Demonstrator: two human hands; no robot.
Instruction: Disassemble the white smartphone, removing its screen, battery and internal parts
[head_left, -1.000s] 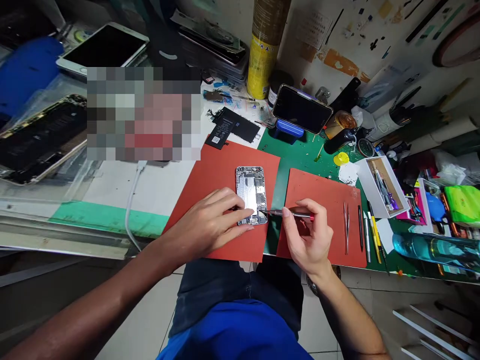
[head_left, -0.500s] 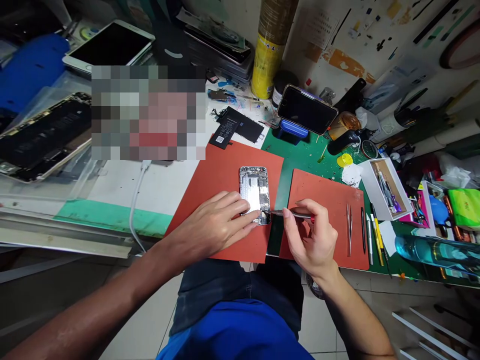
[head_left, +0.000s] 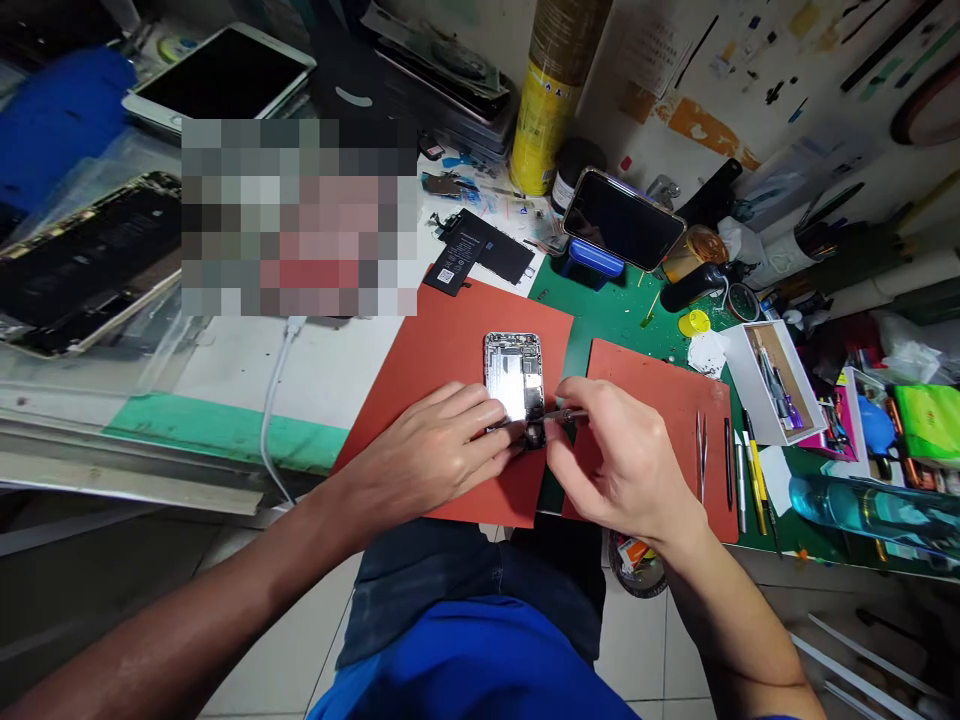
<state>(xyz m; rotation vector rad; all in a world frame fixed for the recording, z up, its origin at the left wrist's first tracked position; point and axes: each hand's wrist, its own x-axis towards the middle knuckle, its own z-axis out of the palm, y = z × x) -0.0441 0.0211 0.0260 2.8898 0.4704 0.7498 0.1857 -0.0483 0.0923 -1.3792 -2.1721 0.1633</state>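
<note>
An opened phone housing lies face down on the left red mat, its metal insides showing. My left hand rests on its lower left edge, fingers curled and pressing it down. My right hand is closed around a thin screwdriver, whose tip meets the housing's bottom right corner. A second red mat lies under my right hand.
Tweezers and pens lie on the right mat's edge. A white box of tools, a propped phone, a yellow can, a black battery and a blue bottle crowd the bench. A white cable hangs at the left.
My right hand has moved left and closer to the housing, hiding most of the screwdriver. The left hand stays on the housing. The view has shifted slightly.
</note>
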